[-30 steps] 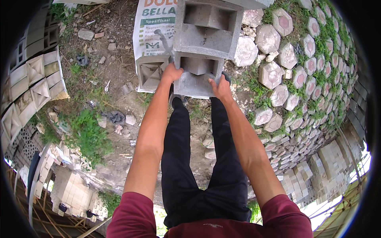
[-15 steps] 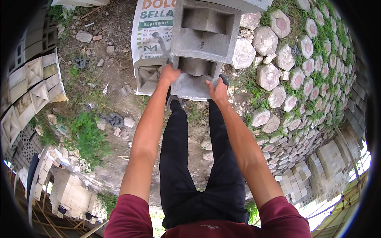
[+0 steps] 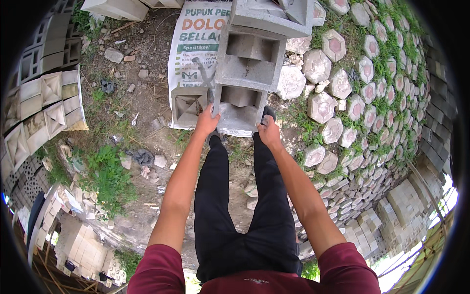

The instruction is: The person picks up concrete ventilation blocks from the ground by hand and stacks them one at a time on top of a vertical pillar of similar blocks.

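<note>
A grey hollow concrete block stands at the near end of a row, between my two hands. My left hand is closed against its left edge, thumb on the side, with some fingers hidden. At its near right corner my right hand has its fingers curled in on the edge. A second concrete block adjoins it on the far side, and a third block lies beyond, cut by the top of the view. Left of my left hand sits a lower block with a pyramid-shaped recess.
A printed white sack lies under the blocks. Hexagonal pavers cover the ground to the right, grass between them. Stacked patterned blocks stand at the left. Rubble and a green plant are on the soil. My shoes are beside the near block.
The view has shifted, so the blocks and sack appear lower. My right hand has slid to the block's near corner, its fingers more curled; my left hand stays on the left edge.
</note>
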